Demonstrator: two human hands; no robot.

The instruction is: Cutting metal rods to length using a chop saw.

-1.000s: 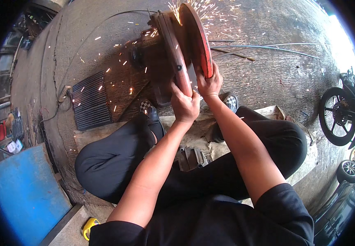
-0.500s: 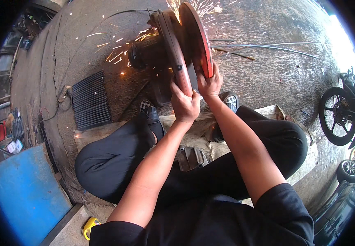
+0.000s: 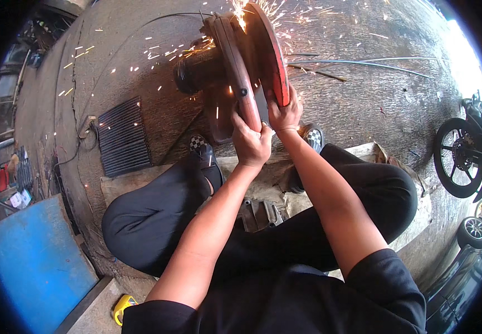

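A cut-off saw (image 3: 201, 75) with a dark motor body on its left stands on the floor in front of me, throwing sparks. My left hand (image 3: 252, 146) is closed around the lower end of its brown, worn handle (image 3: 231, 61). Just to the right, my right hand (image 3: 285, 114) grips the lower edge of a round, red-edged guard (image 3: 280, 72), fingers wrapped over its rim. Bright sparks (image 3: 241, 16) burst from the gap between handle and guard at the top. The cutting point and whatever is being cut are hidden behind these parts.
A dark ribbed grate (image 3: 123, 136) lies left of the saw, beside a cable. Thin rods (image 3: 363, 62) lie on the floor at right. A metal block (image 3: 260, 215) sits between my legs. Blue panel (image 3: 37, 261) and yellow tape measure (image 3: 123, 308) are at lower left; a motorcycle wheel (image 3: 458, 157) stands right.
Both hands and the saw hold the same position. The sparks have shifted, now scattering farther left across the floor and over the grate.
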